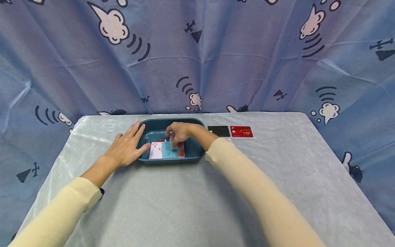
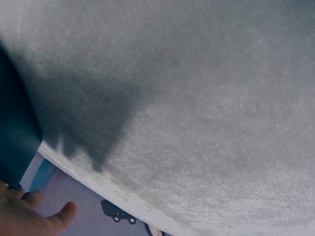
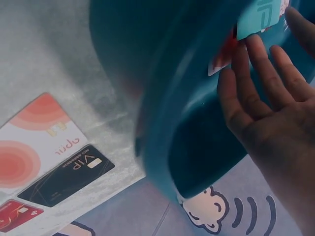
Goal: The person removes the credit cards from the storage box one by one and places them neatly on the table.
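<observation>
A dark teal plastic bin (image 1: 172, 160) sits toward the back of the table. Inside lie overlapping cards: a white-pink card (image 1: 155, 151), a light teal card (image 1: 166, 153) on top, and an orange-red card (image 1: 181, 153). My left hand (image 1: 124, 147) rests at the bin's left rim with fingers extended. My right hand (image 1: 181, 132) reaches down into the bin over the cards. In the right wrist view its loosely bent fingers (image 3: 266, 73) meet one edge of the light teal card (image 3: 258, 22), while the thumb (image 3: 300, 27) stays apart on the other side.
Right of the bin lie a black card (image 1: 218, 130) and a red VIP card (image 1: 241, 131). A white card with orange circles (image 3: 44, 142) is beside them, mostly hidden by the right arm in the head view. A patterned curtain (image 1: 200, 61) hangs behind the table (image 1: 160, 206).
</observation>
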A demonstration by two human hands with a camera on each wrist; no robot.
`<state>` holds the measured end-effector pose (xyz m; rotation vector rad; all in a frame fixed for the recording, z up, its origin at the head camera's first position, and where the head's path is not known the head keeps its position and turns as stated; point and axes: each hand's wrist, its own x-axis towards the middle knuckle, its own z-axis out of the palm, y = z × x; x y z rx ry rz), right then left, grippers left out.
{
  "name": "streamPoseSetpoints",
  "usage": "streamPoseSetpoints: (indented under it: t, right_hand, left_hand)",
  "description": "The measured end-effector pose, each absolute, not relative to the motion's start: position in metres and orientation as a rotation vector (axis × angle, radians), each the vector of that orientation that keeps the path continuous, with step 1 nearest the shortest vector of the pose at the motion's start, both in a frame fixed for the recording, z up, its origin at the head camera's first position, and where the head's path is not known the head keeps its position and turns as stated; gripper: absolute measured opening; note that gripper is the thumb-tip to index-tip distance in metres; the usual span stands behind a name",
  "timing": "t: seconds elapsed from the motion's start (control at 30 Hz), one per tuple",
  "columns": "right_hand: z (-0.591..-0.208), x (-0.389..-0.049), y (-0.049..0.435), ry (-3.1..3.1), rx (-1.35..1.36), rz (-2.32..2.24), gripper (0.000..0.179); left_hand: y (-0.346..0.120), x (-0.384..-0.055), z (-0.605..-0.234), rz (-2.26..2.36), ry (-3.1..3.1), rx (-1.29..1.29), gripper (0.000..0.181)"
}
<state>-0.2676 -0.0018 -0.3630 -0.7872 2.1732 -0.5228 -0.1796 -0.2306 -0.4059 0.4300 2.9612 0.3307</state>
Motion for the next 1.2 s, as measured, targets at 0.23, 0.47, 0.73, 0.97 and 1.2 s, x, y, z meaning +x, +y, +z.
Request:
streamPoseSetpoints:
  t: [0.23,0.47,0.73,0.97,1.2]
  right_hand:
    - [-0.359,-0.266,0.0,2.184,-0.81,-0.529,0.045]
    - [-0.353,-0.261,-0.001,2.297,-0.91,-0.46,0.041]
    - [-0.352,-0.252,0.007,2.394,-1.012,-0.483,0.043]
    - [-0.346,-0.248,0.019,2.38,-1.055,-0.498,0.048]
    - [-0.346,-0.248,0.028,2.345,-1.082,-0.452,0.06]
  left_hand:
    - [-0.23,-0.179,-0.406,0.348,2.982,0.441,0.08]
    - [-0.231,-0.178,-0.407,0.338,2.97,0.447,0.081]
    - [-0.229,-0.178,-0.408,0.34,2.99,0.453,0.08]
    - [-0.229,-0.179,-0.407,0.321,2.993,0.451,0.08]
    - [-0.23,-0.18,-0.408,0.326,2.982,0.446,0.082]
